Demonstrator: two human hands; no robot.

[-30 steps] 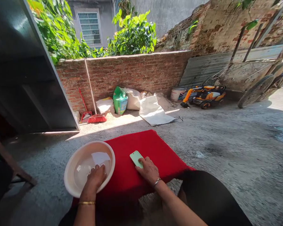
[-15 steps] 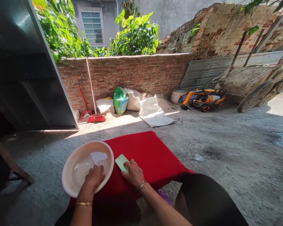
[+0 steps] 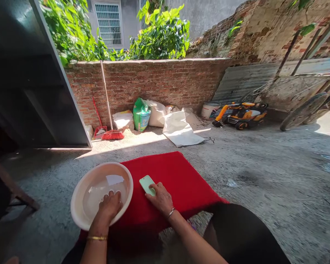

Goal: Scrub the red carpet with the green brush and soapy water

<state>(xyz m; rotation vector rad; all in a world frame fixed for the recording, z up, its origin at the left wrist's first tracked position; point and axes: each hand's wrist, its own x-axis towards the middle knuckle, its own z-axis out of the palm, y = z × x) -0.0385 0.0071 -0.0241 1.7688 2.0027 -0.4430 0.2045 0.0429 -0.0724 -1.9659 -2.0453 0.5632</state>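
On the left of the red cloth (image 3: 178, 176) stands a pale round plastic basin (image 3: 78, 205) with water in it. My left hand (image 3: 110, 205) reaches into the basin, its fingers curled down at the water. The fingertips are partly hidden, and a bit of white shows beside them; what they hold cannot be made out. Just right of the basin, my right hand (image 3: 161, 198) grips a mint-green phone (image 3: 146, 183) by its near end, thumb on one side and fingers over the other. The phone is tilted diagonally above or on the cloth.
A dark metal door (image 3: 35, 91) stands at left, near a wooden stool (image 3: 16, 187). Along the brick wall (image 3: 167, 80) are a red broom (image 3: 112, 135), a dustpan (image 3: 100, 131), a green sack (image 3: 142, 115), a white sack (image 3: 181, 128), a bucket (image 3: 209, 110) and a toy excavator (image 3: 244, 116).
My right hand and the phone have shifted slightly right and up, a little farther from the basin. My left hand stays in the basin. The view has tilted slightly.
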